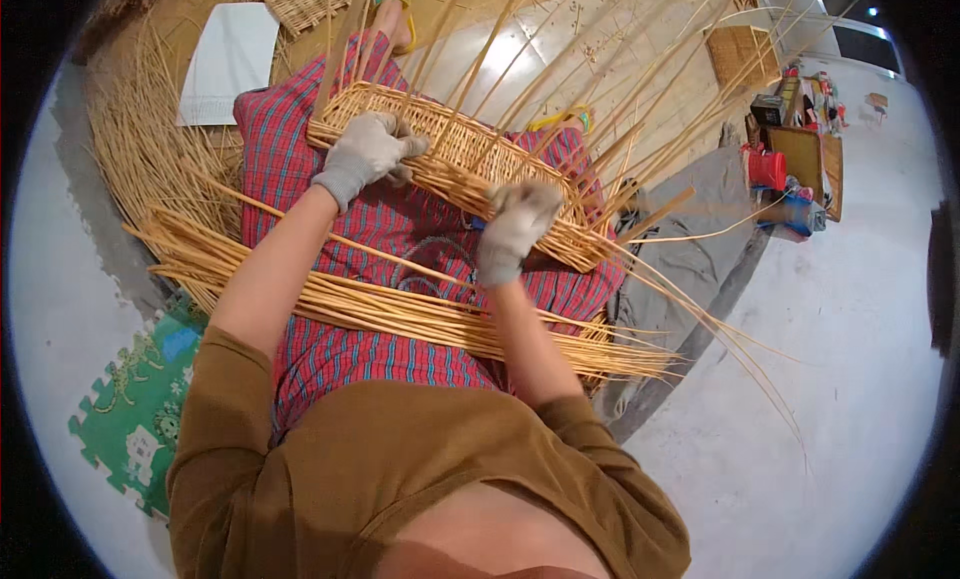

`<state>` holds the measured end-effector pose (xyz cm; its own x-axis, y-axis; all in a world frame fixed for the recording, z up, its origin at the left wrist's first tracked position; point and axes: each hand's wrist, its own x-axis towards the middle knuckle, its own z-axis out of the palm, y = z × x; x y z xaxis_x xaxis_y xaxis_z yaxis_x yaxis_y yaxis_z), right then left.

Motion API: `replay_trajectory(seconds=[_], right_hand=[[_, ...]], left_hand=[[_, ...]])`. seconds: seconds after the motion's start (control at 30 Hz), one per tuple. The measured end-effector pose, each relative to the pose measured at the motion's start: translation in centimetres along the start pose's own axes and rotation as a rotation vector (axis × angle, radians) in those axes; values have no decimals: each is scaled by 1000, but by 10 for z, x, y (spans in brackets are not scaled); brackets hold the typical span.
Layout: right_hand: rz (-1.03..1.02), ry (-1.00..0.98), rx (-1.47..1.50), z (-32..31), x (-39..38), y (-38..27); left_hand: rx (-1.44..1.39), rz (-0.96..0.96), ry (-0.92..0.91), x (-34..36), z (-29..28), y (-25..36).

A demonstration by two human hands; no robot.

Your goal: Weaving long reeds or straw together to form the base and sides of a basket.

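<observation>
A half-woven wicker basket (475, 144), long and narrow, lies tilted across my knees, with tall bare stakes fanning up and away from its far side. My left hand (370, 151), in a pale work glove, is closed on the near rim at its left part, thumb and fingers pinched on the weave. My right hand (518, 227), gloved too, is against the near wall right of the middle. Its fingers are curled but blurred by motion, and what they hold cannot be made out. Loose thin ends trail from the basket's right end.
A bundle of peeled wicker rods (400, 314) lies across my lap on red plaid cloth (390, 364). More rods (150, 159) are heaped at left by a white board (232, 64). A grey cloth (690, 209), red container (766, 169) and woven basket (742, 57) are at right.
</observation>
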<state>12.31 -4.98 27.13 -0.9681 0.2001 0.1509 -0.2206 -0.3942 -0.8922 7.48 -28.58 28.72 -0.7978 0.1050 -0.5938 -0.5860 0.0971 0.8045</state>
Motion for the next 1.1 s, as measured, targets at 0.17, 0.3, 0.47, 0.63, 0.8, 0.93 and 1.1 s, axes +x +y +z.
replay_trajectory(seconds=[0.17, 0.3, 0.47, 0.63, 0.8, 0.93, 1.1], right_hand=[[111, 325, -55, 22, 12, -12], [296, 230, -162, 78, -41, -29], [226, 237, -54, -21, -2, -47], [187, 357, -39, -53, -9, -46], [211, 181, -513, -62, 4, -71], [272, 83, -360, -39, 33, -69], [-275, -278, -1305, 41, 135, -42]], left_hand=[[212, 75, 34, -5, 13, 5], [371, 52, 221, 0, 17, 1], [243, 34, 242, -11, 23, 11], [548, 473, 202, -1, 80, 14], [175, -24, -146, -8, 89, 20], [127, 77, -246, 7, 78, -3], [599, 257, 103, 6, 98, -9]])
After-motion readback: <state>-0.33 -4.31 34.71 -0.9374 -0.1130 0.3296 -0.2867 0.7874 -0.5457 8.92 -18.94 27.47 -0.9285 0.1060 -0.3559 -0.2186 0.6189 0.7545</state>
